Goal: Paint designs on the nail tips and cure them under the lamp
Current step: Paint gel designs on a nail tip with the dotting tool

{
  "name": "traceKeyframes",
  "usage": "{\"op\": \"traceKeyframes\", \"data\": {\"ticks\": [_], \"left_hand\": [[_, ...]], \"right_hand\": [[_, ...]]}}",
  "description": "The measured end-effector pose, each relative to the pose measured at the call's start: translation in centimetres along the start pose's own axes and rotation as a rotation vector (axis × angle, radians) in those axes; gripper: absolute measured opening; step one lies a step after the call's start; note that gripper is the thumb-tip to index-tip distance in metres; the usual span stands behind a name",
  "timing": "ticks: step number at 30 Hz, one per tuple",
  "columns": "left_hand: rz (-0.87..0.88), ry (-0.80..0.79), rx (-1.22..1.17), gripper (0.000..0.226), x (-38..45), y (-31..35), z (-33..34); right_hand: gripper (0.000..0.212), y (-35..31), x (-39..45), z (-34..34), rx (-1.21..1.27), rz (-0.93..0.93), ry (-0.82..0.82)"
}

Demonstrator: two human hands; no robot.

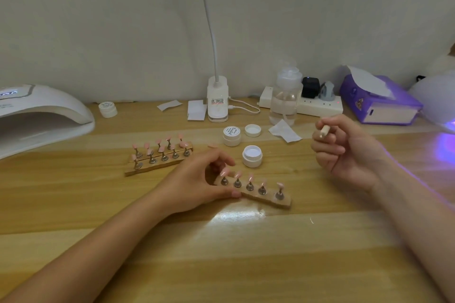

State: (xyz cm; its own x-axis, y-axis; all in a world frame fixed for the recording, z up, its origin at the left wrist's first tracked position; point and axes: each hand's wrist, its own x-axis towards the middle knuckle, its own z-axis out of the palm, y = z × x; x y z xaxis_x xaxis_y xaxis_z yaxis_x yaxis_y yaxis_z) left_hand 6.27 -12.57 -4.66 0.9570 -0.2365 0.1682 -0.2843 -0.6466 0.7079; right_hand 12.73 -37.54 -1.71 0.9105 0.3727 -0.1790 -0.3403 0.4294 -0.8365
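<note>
Purple tissue box [384,103] at far right of wooden surface [221,253], white power strip [317,106] against wall, clear pump bottle [285,98] before it, white gooseneck desk light [218,98] mid-rear

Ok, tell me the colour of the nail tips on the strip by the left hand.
Pale pink nail tips, seen in the head view.

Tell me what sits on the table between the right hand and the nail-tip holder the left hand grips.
In the head view, only bare wooden table separates the right hand from the nail-tip holder gripped by the left hand.
</note>
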Motion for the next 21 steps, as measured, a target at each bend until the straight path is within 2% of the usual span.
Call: {"op": "traceKeyframes", "data": {"ticks": [2, 10, 17, 21], "left_hand": [[0.008, 0.047, 0.008, 0.03, 0.1, 0.1, 0.7], [-0.009, 0.121, -0.011, 0.029, 0.8, 0.6, 2.3], [-0.034, 0.101, -0.167, 0.024, 0.5, 0.3, 1.5], [-0.048, 0.124, -0.212, 0.012, 0.5, 0.4, 1.6]], "right_hand": [[0.018, 0.1, 0.1, -0.1, 0.064, -0.029, 0.033], [0.02, 1.6, 1.0, 0.1, -0.022, -0.121, 0.188], [0.024, 2.2, 1.2, -0.2, -0.079, -0.16, 0.234], [0.022, 2.4, 1.0, 0.1, -0.137, -0.194, 0.243]]}}
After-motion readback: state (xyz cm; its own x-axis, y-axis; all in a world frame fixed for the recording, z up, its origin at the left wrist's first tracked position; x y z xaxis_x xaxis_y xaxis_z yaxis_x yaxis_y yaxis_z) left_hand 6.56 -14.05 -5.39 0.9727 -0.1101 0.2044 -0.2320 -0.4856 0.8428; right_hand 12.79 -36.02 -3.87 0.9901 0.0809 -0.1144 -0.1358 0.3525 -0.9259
